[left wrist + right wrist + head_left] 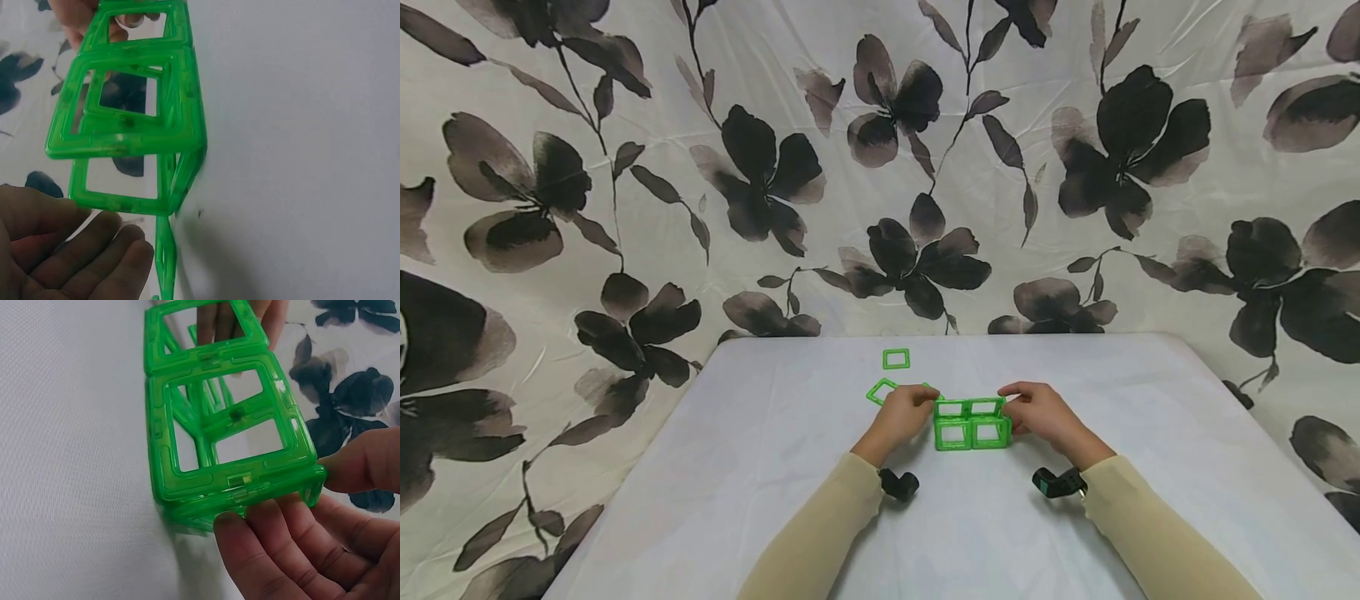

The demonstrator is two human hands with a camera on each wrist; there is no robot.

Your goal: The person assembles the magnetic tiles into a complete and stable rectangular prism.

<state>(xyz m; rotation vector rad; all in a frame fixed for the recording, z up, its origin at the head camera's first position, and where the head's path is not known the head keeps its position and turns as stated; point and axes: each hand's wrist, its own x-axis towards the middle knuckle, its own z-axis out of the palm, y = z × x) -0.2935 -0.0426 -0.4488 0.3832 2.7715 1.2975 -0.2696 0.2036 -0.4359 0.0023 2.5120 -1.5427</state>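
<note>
1. One patterned cloth (910, 258) is hung behind everything.
2. The white worktop (715, 500) is set before it, with every green piece on it.
3. By the right hand (1047, 417), the right end of the green box (972, 433) is gripped: fingers (240, 550) clamped on it, thumb at a corner.
4. The left hand (904, 414) is placed at the other end, touching an edge; whether its fingers are clamped cannot be told.
5. The box, between the hands, is built of joined squares, two across its front. Steadying seems to be in hand: light, even pressure should be used, and edges lined up so joints are not popped.
6. A flat square (896, 366) and a tilted square (876, 387) are seen farther back; bumping them should be avoided.
</note>
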